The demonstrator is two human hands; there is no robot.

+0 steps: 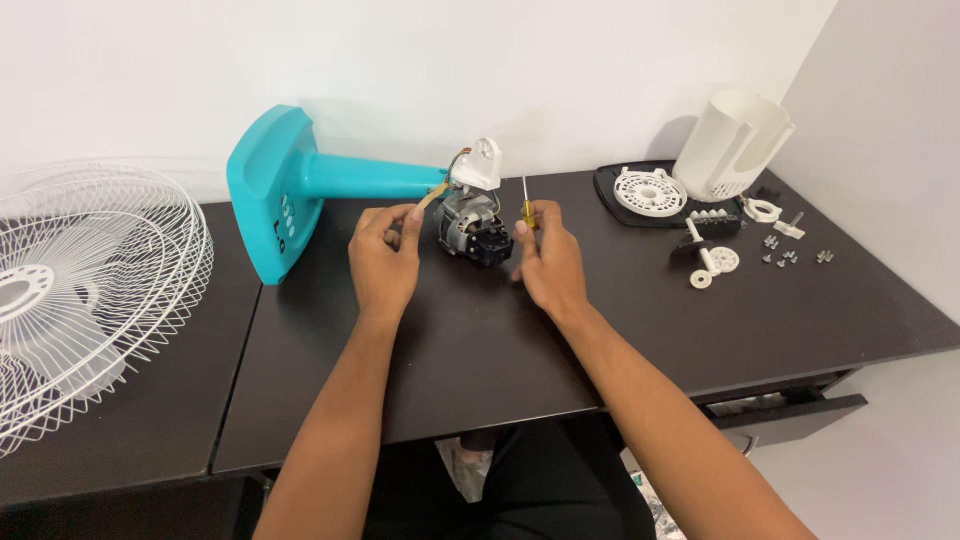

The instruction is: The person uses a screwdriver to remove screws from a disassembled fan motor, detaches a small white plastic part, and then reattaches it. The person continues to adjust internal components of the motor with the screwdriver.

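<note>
Screwdriver [525,203] in right hand [549,262] beside motor [472,226].

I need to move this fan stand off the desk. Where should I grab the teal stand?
Probably the round teal stand neck, gripped from above: it lies on its side, slim and clear, while the base is broad and the motor end carries wires.

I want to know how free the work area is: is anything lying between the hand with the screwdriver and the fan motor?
Nothing visible does. The right hand holds the yellow-handled screwdriver upright just beside the fan motor, with only bare dark table between them. The left hand is at the motor's other side, and the loose white parts lie farther right.
</note>
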